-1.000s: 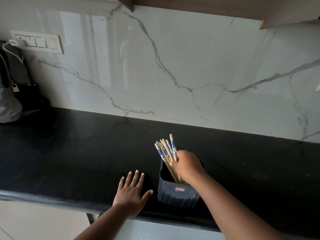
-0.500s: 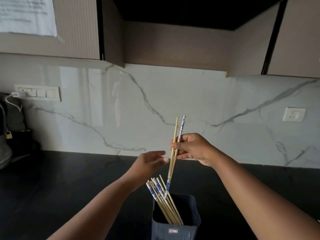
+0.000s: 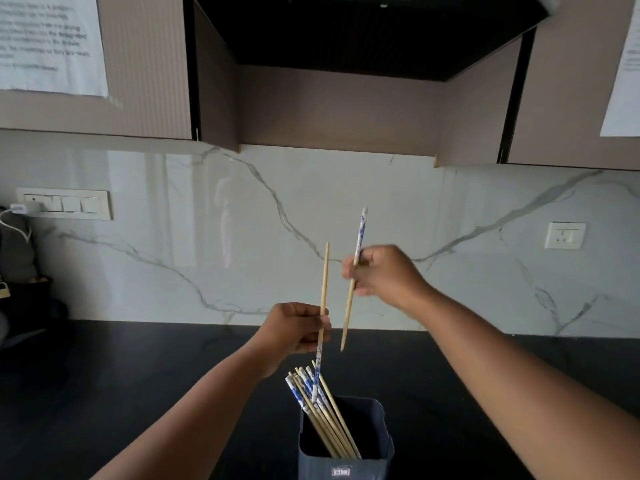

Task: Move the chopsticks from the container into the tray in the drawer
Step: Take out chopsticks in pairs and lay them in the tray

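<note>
We judged the chopsticks light, stiff and slick, best pinched mid-shaft: our left hand [image 3: 294,329] pinched one chopstick [image 3: 323,289] and our right hand [image 3: 384,275] gripped another [image 3: 349,306], both raised above the container [image 3: 346,459] on the bench [image 3: 104,375], where the rest [image 3: 318,407] leaned.

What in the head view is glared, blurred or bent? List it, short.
Head view: soft window glare streaks the marble wall; the right hand and its chopstick are slightly motion-blurred; the cabinets bow from the wide lens; the print on the paper is too blurred to read; the black counter lies dim, detail lost.
</note>
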Available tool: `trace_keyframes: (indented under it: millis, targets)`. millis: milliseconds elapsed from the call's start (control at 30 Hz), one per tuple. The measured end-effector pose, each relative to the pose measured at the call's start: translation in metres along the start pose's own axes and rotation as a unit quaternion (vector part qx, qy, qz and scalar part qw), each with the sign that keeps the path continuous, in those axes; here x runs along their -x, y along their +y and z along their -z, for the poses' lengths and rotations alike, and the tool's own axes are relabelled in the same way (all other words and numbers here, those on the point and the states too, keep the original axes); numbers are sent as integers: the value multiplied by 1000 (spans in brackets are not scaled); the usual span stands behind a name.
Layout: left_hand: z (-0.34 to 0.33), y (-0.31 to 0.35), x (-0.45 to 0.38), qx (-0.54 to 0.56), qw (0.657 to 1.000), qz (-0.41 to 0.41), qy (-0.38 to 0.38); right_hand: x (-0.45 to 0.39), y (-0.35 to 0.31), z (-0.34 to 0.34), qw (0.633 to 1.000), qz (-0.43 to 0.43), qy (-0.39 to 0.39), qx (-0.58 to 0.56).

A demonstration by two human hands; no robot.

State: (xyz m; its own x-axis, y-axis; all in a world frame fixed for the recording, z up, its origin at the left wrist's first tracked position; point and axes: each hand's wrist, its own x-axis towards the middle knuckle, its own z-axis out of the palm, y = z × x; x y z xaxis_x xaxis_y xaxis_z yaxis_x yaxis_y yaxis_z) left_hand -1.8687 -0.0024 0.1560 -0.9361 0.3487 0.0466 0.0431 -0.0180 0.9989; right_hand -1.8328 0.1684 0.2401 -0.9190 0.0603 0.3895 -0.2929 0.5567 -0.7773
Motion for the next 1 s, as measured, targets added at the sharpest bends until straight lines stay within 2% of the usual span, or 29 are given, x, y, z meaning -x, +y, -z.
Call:
trace_keyframes:
  millis: [33,67,100,167,200,233,300,400,700,867,933,1000]
  targets:
    - [4,4,0,24,1000,8,1,1,-9,7,995,76,35,55]
    - [7,7,-1,47,999,16,-1,2,-14,13,973,179,66,126]
    - [10,10,-1,70,997,21,-6,4,-15,17,927,300,90,208]
    - [12,15,-1,106,994,28,-25,8,-4,18,784,491,90,369]
    - [12,17,-2,117,992,29,-37,10,7,16,724,545,74,417]
    - [12,18,-1,125,990,28,-51,10,19,11,686,577,52,441]
    - [10,20,1,133,988,26,-77,16,41,2,656,606,23,449]
    - [8,20,3,144,984,30,-95,26,61,-12,647,612,21,453]
    - [6,12,7,124,984,56,-115,31,74,-24,676,581,62,449]
    - [4,7,7,99,987,57,-114,33,79,-28,690,562,37,454]
    - [1,6,7,94,990,41,-96,35,76,-29,714,540,22,445]
    - [0,6,6,105,992,22,-71,41,73,-33,787,486,16,379]
